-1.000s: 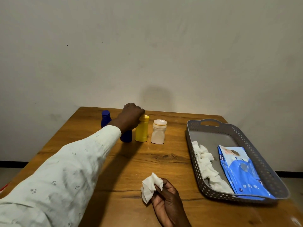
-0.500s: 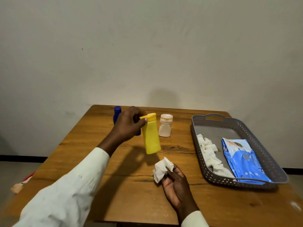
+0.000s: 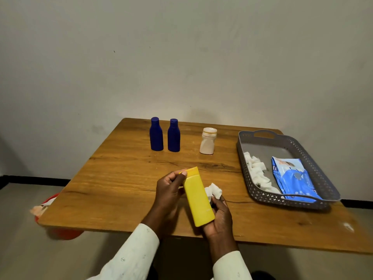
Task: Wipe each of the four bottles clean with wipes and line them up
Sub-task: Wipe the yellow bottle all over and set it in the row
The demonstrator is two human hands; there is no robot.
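A yellow bottle (image 3: 198, 200) is held tilted above the table's near edge. My left hand (image 3: 169, 194) grips it near its cap. My right hand (image 3: 219, 218) cups the bottle's lower end and holds a crumpled white wipe (image 3: 214, 190) against its right side. Two dark blue bottles (image 3: 156, 134) (image 3: 174, 135) stand side by side at the back of the wooden table (image 3: 121, 178). A small white bottle (image 3: 207, 140) with a cream cap stands to their right, with a gap between.
A grey perforated tray (image 3: 314, 164) sits on the table's right side, holding several used white wipes (image 3: 257, 173) and a blue pack of wipes (image 3: 291, 176). A red bin (image 3: 58, 229) with a wipe in it stands on the floor at the table's left corner.
My left hand has lifted the yellow bottle from the row and brought it toward me. My right hand with the wipe now meets the bottle's lower end.
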